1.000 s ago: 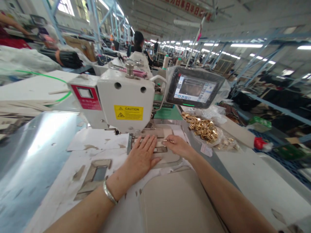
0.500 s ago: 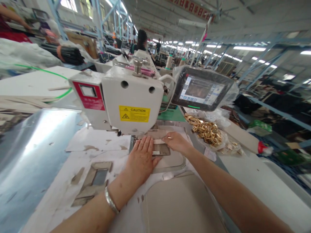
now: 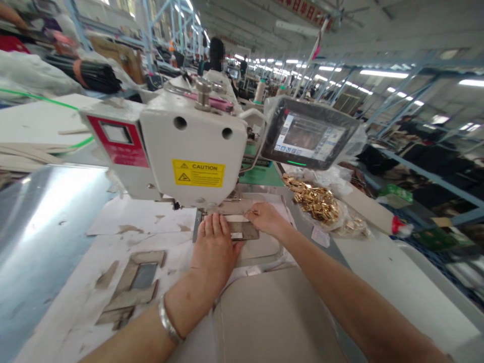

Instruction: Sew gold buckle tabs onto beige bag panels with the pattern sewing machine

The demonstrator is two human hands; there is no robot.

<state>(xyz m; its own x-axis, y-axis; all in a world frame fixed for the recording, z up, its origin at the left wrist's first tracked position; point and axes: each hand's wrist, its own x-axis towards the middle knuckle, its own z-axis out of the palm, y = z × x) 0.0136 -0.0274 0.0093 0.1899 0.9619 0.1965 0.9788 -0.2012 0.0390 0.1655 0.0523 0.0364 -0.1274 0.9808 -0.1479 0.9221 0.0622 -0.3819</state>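
Observation:
My left hand [image 3: 214, 247] lies flat, fingers stretched forward, on a taupe plate [image 3: 247, 230] in front of the sewing machine head [image 3: 192, 146]. A narrow cream strip [image 3: 235, 218] runs across the plate from the left fingertips to the right ones. My right hand [image 3: 264, 219] is closed in a pinch at the strip's right end; a thin, small item shows at its fingertips, too small to name. Under the plate is a beige rounded panel [image 3: 260, 249]. A larger beige panel [image 3: 276, 312] lies nearer me, between my forearms.
Taupe frame-shaped pieces [image 3: 130, 282] lie on white paper to the left, beside a shiny metal sheet [image 3: 49, 227]. Gold metal fittings [image 3: 315, 201] are heaped in plastic at right, below a control screen [image 3: 310, 133]. A person [image 3: 216, 55] is farther back.
The view has shifted slightly, so the machine and both hands appear a little further left. My left hand stays flat on the plate; my right hand keeps its pinch at the strip's end.

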